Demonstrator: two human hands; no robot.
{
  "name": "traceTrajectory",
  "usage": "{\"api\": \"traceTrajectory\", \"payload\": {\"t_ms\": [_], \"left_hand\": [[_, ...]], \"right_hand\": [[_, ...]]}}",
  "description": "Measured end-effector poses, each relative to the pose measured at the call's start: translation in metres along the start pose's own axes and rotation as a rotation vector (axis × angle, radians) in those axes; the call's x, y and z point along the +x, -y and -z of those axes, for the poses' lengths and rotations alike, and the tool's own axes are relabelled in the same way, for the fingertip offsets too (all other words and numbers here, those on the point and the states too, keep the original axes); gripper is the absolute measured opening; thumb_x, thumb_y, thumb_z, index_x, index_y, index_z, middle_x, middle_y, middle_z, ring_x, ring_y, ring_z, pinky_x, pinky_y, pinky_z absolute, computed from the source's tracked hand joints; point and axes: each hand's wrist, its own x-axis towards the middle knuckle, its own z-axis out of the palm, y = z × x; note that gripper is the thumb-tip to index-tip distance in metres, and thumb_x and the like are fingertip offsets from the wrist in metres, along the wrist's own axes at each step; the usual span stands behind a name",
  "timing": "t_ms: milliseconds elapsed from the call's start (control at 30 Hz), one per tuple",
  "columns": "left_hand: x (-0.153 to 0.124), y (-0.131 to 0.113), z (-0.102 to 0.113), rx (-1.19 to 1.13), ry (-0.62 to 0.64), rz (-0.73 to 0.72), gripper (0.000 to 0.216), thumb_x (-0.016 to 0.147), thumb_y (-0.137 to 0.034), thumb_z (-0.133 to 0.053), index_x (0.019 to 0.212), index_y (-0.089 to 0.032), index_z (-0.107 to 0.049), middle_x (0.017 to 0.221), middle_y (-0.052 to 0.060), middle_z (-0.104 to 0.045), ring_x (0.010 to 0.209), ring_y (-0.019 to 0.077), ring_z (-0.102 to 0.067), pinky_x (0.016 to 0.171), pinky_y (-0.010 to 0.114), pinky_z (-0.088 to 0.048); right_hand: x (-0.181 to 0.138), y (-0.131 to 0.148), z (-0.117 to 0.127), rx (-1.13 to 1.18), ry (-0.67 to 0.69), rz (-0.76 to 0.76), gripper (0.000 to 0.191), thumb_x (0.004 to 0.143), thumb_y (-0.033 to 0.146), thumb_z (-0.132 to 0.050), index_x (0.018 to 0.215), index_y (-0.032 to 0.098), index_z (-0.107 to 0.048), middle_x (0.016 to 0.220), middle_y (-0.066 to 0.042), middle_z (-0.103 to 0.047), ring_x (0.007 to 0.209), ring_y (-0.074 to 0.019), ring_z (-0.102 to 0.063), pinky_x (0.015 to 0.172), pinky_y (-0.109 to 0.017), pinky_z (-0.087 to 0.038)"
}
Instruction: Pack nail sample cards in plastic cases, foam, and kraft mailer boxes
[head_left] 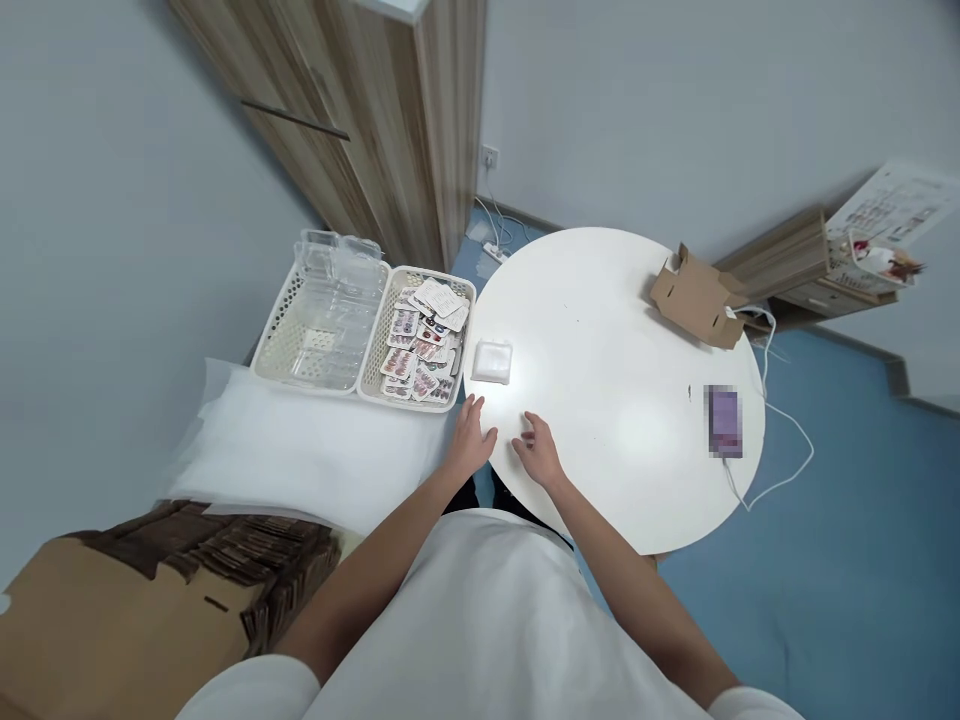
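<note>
Both hands are at the near left edge of a round white table (pixel 585 300). My left hand (pixel 469 443) has its fingers apart and holds nothing; it is just below a small white, shiny square packet (pixel 492 362) on the tabletop. A short way to its right, my right hand (pixel 538 450) is also empty, with fingers bent and spread. Neither hand touches the packet. Left of the table, a white basket (pixel 367 370) holds many printed cards (pixel 424 345) that look like sets of press-on nails.
Beside it, another basket (pixel 262 355) holds clear plastic boxes (pixel 337 305). White sheets (pixel 315 450) lie in front, above folded brown cardboard (pixel 127 610). An open cardboard box (pixel 697 300) and a phone-like purple object (pixel 724 420) with a white cable lie on the table's right.
</note>
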Motion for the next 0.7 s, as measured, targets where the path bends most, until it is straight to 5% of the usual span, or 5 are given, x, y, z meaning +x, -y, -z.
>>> {"api": "traceTrajectory", "payload": {"t_ms": [267, 400, 533, 700], "left_hand": [[-0.071, -0.001, -0.011, -0.034, -0.001, 0.152, 0.040, 0.076, -0.028, -0.047, 0.115, -0.019, -0.046, 0.119, 0.010, -0.049, 0.112, 0.0226, -0.045, 0.093, 0.038, -0.037], [-0.125, 0.002, -0.017, -0.094, 0.135, 0.315, 0.045, 0.076, -0.040, -0.048, 0.117, -0.021, -0.045, 0.119, 0.011, -0.051, 0.104, 0.0248, -0.052, 0.083, 0.036, -0.044], [-0.171, 0.010, -0.013, 0.001, 0.234, 0.399, 0.050, 0.073, -0.040, -0.053, 0.118, -0.020, -0.045, 0.122, 0.012, -0.050, 0.112, 0.0288, -0.046, 0.088, 0.039, -0.039], [-0.204, 0.013, 0.018, 0.046, 0.008, 0.328, 0.044, 0.075, -0.035, -0.051, 0.116, -0.020, -0.048, 0.116, 0.010, -0.054, 0.104, 0.0243, -0.052, 0.086, 0.035, -0.041]], "right_hand": [[-0.034, -0.030, 0.024, 0.006, 0.128, 0.070, 0.052, 0.073, 0.029, -0.046, 0.124, 0.021, -0.034, 0.124, -0.011, -0.041, 0.080, -0.0152, -0.058, 0.075, -0.033, -0.049], [-0.042, -0.032, 0.015, 0.025, 0.221, 0.154, 0.048, 0.074, 0.029, -0.046, 0.121, 0.021, -0.039, 0.119, -0.010, -0.047, 0.076, -0.0148, -0.057, 0.073, -0.034, -0.049], [-0.049, -0.018, -0.005, 0.037, 0.406, 0.253, 0.039, 0.075, 0.032, -0.045, 0.112, 0.020, -0.048, 0.105, -0.007, -0.056, 0.072, -0.0149, -0.056, 0.068, -0.033, -0.049], [-0.054, 0.012, -0.034, -0.032, 0.571, 0.415, 0.030, 0.076, 0.033, -0.044, 0.100, 0.020, -0.055, 0.093, -0.006, -0.061, 0.074, -0.0161, -0.057, 0.066, -0.031, -0.047]]}}
